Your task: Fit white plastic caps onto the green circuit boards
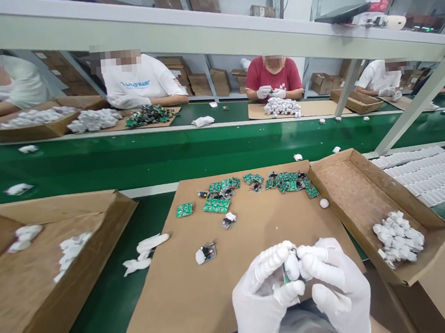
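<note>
Both of my hands wear white gloves and meet above the near edge of a brown cardboard sheet (217,290). The fingers of my left hand (260,292) are closed around a small circuit board with a rounded white part (291,268); a bit of green board shows below the white. From the other side, the fingertips of my right hand (340,285) pinch the same piece, hiding much of it. On the cardboard ahead lie several green circuit boards (217,205). Nearer are two small assemblies with white and black parts, one assembly (206,253) left of my hands.
An open cardboard tray (348,192) with a heap of white pieces (399,237) stands right; another cardboard box (64,312) stands left. White finger cots or glove scraps (146,252) lie between. A green conveyor belt (206,150) runs across, carrying white pieces. Co-workers sit beyond it.
</note>
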Demonstrator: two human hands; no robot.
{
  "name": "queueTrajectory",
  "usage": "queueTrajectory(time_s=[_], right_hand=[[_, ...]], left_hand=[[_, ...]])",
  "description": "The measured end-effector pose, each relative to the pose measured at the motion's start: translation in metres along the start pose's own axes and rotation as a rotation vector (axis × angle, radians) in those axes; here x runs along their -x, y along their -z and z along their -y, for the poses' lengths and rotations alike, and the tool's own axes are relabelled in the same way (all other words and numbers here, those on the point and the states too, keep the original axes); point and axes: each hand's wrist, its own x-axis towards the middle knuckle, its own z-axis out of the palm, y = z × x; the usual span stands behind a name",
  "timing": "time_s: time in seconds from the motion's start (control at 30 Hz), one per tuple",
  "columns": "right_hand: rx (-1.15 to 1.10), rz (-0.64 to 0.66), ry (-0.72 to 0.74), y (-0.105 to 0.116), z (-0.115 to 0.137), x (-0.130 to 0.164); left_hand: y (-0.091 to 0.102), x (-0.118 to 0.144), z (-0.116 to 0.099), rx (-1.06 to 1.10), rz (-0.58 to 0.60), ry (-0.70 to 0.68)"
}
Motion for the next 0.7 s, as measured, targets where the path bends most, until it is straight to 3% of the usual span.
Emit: queueTrajectory(time_s=[0.07,0.23,0.4,0.57,0.7], right_hand=[[0.017,-0.032,0.057,-0.001,0.002,-0.006],[0.164,-0.114,0.035,-0.005,-0.003,-0.001],[0.1,-0.121,0.06,-0.015,-0.006,0.002],[0.0,-0.126,0.025,-0.019,-0.003,-0.007],[-0.138,-0.011,-0.07,-0.006,0.001,-0.001]], left_hand=[[0.0,-0.002,0.001,0.003,-0.019,0.018],[-0.008,-0.006,-0.005,0.152,0.046,0.084],[-0.01,-0.007,-0.007,0.195,-0.021,0.145],[-0.009,-0.008,-0.006,0.219,0.006,0.112],[-0.011,-0.007,-0.007,0.308,0.127,-0.001]])
